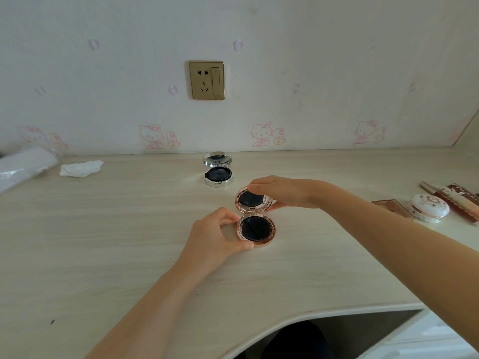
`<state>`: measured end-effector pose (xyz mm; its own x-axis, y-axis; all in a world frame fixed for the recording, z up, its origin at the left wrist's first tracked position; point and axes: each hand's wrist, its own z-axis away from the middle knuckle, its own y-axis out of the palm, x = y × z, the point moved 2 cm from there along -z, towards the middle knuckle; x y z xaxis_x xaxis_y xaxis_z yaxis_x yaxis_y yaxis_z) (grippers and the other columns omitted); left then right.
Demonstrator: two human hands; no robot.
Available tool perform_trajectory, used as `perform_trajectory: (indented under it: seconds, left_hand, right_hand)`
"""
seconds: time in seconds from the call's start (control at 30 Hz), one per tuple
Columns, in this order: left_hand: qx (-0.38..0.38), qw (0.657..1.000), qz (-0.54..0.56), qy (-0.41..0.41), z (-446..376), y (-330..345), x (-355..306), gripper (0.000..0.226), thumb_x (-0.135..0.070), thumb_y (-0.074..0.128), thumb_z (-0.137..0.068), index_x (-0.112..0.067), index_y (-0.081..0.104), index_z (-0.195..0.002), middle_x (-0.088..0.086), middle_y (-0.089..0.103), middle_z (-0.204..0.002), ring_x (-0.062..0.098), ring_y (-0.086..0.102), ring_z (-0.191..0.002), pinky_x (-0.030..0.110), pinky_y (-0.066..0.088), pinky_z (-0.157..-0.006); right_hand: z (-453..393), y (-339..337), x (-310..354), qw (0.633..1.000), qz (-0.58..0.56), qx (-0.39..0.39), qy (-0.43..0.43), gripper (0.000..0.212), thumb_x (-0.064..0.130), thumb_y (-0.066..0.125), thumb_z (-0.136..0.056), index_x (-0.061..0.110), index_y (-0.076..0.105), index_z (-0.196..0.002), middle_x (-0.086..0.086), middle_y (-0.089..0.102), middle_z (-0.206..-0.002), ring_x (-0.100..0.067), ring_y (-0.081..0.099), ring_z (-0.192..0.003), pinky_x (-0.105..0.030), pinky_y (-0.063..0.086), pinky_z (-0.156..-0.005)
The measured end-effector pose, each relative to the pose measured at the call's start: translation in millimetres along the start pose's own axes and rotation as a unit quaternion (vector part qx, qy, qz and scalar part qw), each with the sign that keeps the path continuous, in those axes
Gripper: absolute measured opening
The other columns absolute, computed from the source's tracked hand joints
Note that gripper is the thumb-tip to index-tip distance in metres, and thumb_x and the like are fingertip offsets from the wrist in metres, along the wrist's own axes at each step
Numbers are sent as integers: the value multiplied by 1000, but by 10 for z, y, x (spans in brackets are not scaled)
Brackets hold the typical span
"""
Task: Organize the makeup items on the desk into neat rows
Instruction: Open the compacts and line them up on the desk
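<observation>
A rose-gold round compact [256,229] lies open at the middle of the desk, a dark puff in its base and its mirror lid [252,200] tilted up behind. My left hand [215,237] pinches the base between thumb and fingers on its left side. My right hand [282,191] grips the top and right rim of the lid. A silver compact [218,174] stands open farther back, apart from both hands. At the right edge lie a white floral round case [430,208], a brown flat palette [388,206] and patterned tubes [458,200].
A crumpled white tissue [80,168] and a clear plastic-wrapped roll [23,164] lie at the back left. The wall with a gold socket [206,80] bounds the desk behind. The desk's front edge [311,317] curves inward near me at the lower right.
</observation>
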<state>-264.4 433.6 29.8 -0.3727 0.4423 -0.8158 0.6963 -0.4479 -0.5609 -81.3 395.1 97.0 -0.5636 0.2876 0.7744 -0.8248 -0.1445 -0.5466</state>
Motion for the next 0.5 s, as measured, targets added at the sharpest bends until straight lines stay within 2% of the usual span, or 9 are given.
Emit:
perform_trajectory:
  seconds: [0.2, 0.37, 0.5]
  left_hand:
    - [-2, 1000, -7, 10, 17, -10, -44, 44, -27, 91, -55, -35, 67, -91, -23, 68, -92, -19, 56, -91, -3, 35, -76]
    - [-2, 1000, -8, 15, 30, -20, -79, 44, -27, 91, -55, -37, 68, -91, -27, 65, -88, -20, 55, -89, -3, 36, -75]
    - [-6, 1000, -20, 12, 16, -14, -71, 48, -30, 91, -56, -32, 71, -99, -25, 65, -90, -21, 52, -88, -3, 36, -75]
  right_hand:
    - [41, 14, -3, 999, 33, -31, -7, 37, 40, 37, -100, 17, 55, -122, 0, 59, -122, -17, 56, -114, -39, 48, -100]
    - [184, 34, -180, 983, 64, -166, -41, 38, 39, 38, -100, 19, 53, -128, 4, 58, -124, -15, 54, -114, -41, 44, -102]
    - [400, 205, -382, 976, 66, -191, -81, 37, 26, 42, -100, 24, 44, -137, 9, 53, -134, -9, 53, -118, -27, 40, -101]
